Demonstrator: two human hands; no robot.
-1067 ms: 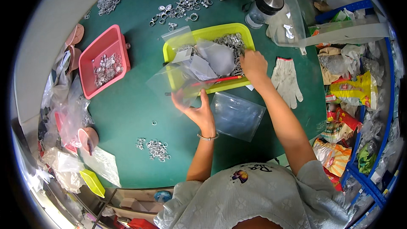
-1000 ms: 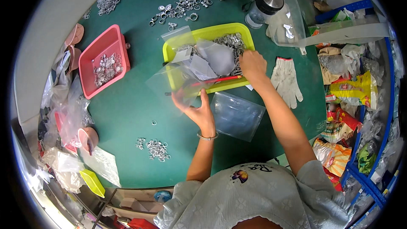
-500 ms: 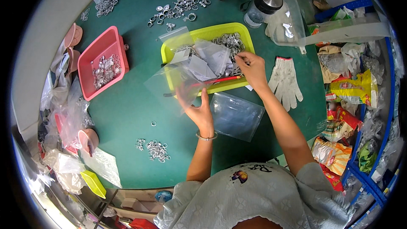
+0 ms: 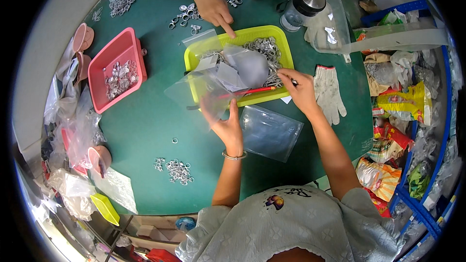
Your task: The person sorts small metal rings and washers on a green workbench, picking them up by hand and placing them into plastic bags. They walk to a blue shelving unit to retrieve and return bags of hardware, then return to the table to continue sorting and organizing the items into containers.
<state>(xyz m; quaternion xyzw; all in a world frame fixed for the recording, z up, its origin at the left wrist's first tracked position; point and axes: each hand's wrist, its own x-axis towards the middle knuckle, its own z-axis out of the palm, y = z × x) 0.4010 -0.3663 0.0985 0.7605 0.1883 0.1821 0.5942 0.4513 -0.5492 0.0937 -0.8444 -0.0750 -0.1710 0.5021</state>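
Note:
My left hand grips a clear plastic bag, its thumb raised, beside the near left edge of a yellow-green basket. My right hand is pinched closed at the basket's right edge. A small dark thing shows among its fingers, too small to name. Inside the basket are metal rings, a filled translucent bag, white paper cards and a red pen. From the far side another person's hand reaches in, a finger at the basket's far rim.
A pink basket with rings stands at left. Ring piles lie near and far on the green table. A flat clear bag and a knitted glove lie at right, near a lidded jar.
My right hand has drawn back slightly to the right, out of the rings. Another person's hand has come in from the far side to the basket. My left hand stays put.

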